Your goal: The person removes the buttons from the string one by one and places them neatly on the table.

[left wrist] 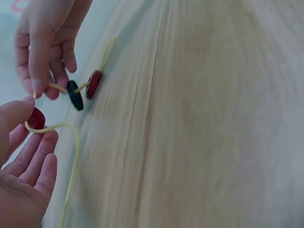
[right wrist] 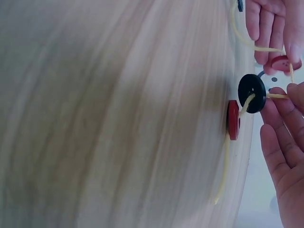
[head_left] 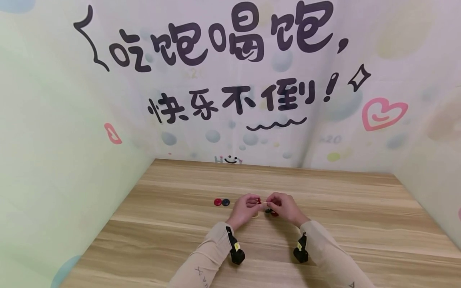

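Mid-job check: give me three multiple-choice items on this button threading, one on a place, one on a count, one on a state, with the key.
1. Where do the two loose buttons lie?
A. To the left of the left hand
B. To the right of the right hand
C. At the table's near edge

2. How many buttons sit on the yellow cord already?
A. None
B. Two
C. Five

3. What is the left hand doing?
A. Lying flat on the table
B. Pinching a red button
C. Hanging idle, away from the cord

Key: 1 A, the head view shows the red and dark pair left of the hands. 2 B, the right wrist view shows a black button and a red threaded button on the cord. 3 B, the left wrist view shows thumb and fingers on it.
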Motion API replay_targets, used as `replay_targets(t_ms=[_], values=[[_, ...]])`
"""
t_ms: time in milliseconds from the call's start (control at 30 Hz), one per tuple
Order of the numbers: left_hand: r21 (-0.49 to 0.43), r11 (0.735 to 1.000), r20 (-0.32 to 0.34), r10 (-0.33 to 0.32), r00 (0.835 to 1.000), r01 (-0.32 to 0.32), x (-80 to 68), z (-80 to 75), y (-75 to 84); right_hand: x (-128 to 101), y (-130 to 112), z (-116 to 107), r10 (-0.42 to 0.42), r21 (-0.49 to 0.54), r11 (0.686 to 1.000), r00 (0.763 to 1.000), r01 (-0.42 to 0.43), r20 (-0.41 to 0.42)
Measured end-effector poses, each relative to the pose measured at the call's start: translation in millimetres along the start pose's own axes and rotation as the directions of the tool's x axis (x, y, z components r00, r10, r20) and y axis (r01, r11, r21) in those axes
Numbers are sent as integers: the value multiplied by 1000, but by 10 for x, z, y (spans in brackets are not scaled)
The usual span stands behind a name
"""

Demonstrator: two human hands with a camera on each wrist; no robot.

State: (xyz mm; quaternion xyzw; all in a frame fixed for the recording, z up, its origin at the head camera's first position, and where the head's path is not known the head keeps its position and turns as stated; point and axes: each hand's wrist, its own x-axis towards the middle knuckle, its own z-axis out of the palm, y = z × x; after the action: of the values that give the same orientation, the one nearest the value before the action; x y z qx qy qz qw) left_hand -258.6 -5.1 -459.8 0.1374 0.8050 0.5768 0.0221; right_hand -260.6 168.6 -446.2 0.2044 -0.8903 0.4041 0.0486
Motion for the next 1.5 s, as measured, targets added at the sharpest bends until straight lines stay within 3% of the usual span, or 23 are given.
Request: replay_targets(t_ms=[267,667,900,1200,1500], values=[[-20,999,-35,33,999,-33,-5,-153,-46,-31,40,-40,13,-40,999,1000,-14,-22],[35,999,-71,31,997,-29,-46,-395,-130,-58,73,-58,20,-47,999,1000,-21,-14],[49,997,-91,62,994,-57,-39,-537,-241,-60,113,-56,18,-51,999,1000,-19,-11],[41,999,-101,15,995,-11,-15,-751,-226,-56,90,-70,37,-38,999,999,-36,4],[119,993,-122,2,992,13,-10,-887,-227,-44,93,-72,48,-45,998,999,-48,12]])
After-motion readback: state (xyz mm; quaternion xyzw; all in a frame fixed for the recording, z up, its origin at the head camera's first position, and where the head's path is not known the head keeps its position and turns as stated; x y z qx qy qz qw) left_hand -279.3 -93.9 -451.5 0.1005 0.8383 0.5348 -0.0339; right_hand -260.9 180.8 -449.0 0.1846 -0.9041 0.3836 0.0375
